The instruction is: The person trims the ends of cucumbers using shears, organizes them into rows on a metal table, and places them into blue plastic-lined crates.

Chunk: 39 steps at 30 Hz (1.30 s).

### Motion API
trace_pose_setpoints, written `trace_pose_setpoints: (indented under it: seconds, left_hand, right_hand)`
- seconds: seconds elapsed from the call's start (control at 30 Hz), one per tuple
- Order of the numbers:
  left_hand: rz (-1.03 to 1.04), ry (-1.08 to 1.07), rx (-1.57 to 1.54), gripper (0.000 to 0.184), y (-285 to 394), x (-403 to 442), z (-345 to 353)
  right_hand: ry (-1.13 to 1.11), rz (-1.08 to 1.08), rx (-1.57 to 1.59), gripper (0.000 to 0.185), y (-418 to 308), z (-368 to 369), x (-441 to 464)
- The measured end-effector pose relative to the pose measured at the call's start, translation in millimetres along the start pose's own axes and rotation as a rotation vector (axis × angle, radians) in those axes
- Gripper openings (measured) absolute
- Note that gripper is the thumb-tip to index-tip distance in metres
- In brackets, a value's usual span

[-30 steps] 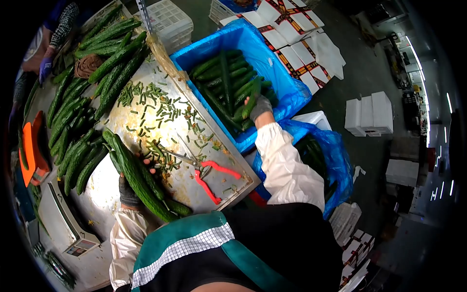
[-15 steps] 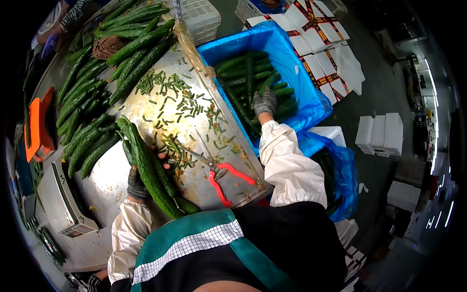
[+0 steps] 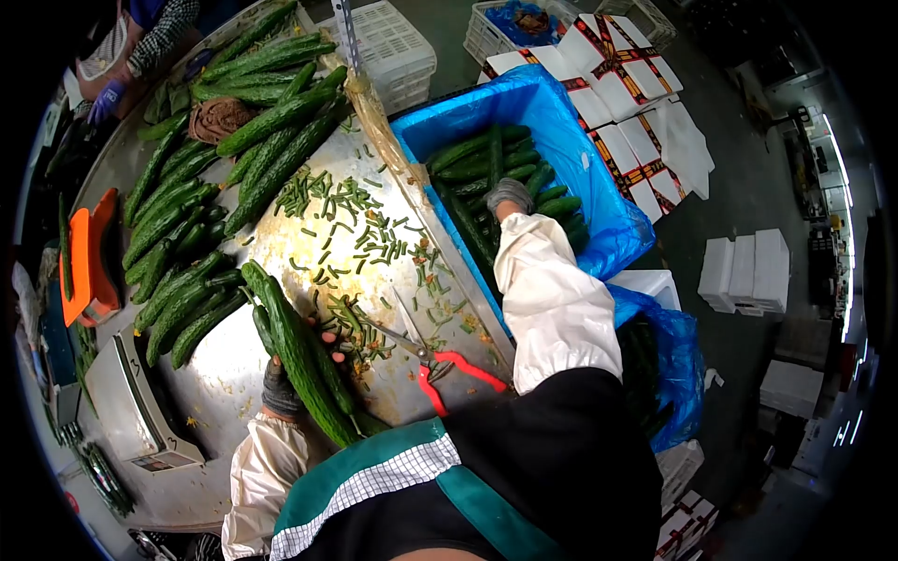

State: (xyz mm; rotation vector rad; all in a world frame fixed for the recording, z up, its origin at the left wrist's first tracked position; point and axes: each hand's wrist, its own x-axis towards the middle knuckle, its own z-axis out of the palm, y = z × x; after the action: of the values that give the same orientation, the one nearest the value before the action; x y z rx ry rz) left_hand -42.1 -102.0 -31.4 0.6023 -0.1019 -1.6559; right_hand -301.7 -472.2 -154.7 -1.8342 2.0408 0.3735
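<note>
My left hand, in a dark glove with bare fingertips, is wrapped around a bunch of long cucumbers over the near part of the metal table. Its fingertips show on the bunch's right side. Inside the blue-lined crate, my gloved right hand is curled down on a cucumber among several others; its fingertips are mostly hidden. Red-handled scissors lie on the table to the right of the left hand's bunch, blades touching small green trimmings.
More cucumbers lie in piles at left and far side, with a brown cloth. A scale and an orange object sit at left. Another person's purple-gloved hand shows at upper left. White boxes stand beyond the crate.
The view has shifted slightly, so the table and crate sit lower and to the right. My right hand's fingers are more curled down among the cucumbers. My left hand keeps its bunch.
</note>
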Motion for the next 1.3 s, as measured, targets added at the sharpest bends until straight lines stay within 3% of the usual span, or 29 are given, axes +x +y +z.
trace_pose_setpoints:
  seconds: [0.13, 0.2, 0.27, 0.33, 0.43, 0.53, 0.6, 0.67, 0.7, 0.77, 0.8, 0.87, 1.07, 1.3]
  left_hand:
    - [0.017, 0.015, -0.013, 0.079, -3.1, -0.6, -1.6]
    - [0.027, 0.033, -0.020, 0.080, -3.3, -1.0, -3.6]
    - [0.024, 0.011, -0.003, 0.080, -2.6, -1.0, -6.4]
    - [0.023, 0.015, -0.018, 0.080, -3.5, -1.6, -9.6]
    - [0.026, 0.010, -0.013, 0.080, -3.6, -3.1, -11.5]
    - [0.024, 0.023, -0.035, 0.080, -3.9, -3.4, -9.7]
    - [0.018, 0.033, -0.040, 0.080, -4.4, -2.7, -8.1]
    - [0.028, 0.040, -0.049, 0.081, -4.9, -3.0, -7.9]
    - [0.024, 0.040, -0.046, 0.081, -3.7, -2.7, -9.0]
    - [0.010, 0.023, -0.046, 0.081, -3.3, -2.4, -10.8]
    - [0.013, 0.022, -0.049, 0.081, -3.4, -2.1, -10.8]
    - [0.014, 0.022, -0.059, 0.080, -4.0, -3.6, -10.5]
    - [0.025, -0.050, 0.002, 0.080, -4.0, -1.8, -13.2]
    - [0.005, -0.098, 0.023, 0.074, 3.1, -5.4, 0.5]
  right_hand:
    - [0.060, -0.084, 0.386, 0.048, 16.3, 18.0, 27.2]
    - [-0.012, -0.096, 0.541, 0.038, 17.1, 20.3, 28.3]
    - [-0.179, 0.220, 1.258, 0.026, 4.9, -8.9, -8.7]
    - [-0.161, 0.249, 1.337, 0.022, -6.3, -15.2, -13.7]
    - [-0.071, 0.305, 1.561, 0.029, -24.5, -18.3, -4.7]
    - [-0.055, 0.427, 1.588, 0.021, -44.6, -29.8, 8.5]
    - [-0.170, 0.232, 1.423, 0.040, -46.7, -11.5, 44.2]
    - [-0.108, 0.287, 1.229, 0.049, -56.6, -17.8, 35.7]
    - [-0.107, 0.291, 1.232, 0.049, -56.2, -16.4, 36.7]
    - [-0.311, 0.021, 1.158, 0.048, -56.5, -17.1, 37.5]
    - [-0.309, 0.018, 1.154, 0.048, -55.3, -14.6, 34.7]
    - [-0.415, -0.035, 1.317, 0.044, -52.6, -8.4, 13.8]
    - [-0.471, 0.035, 1.265, 0.027, -20.9, -9.9, -24.4]
    - [-0.319, -0.330, 1.336, 0.037, 16.8, -72.5, -147.6]
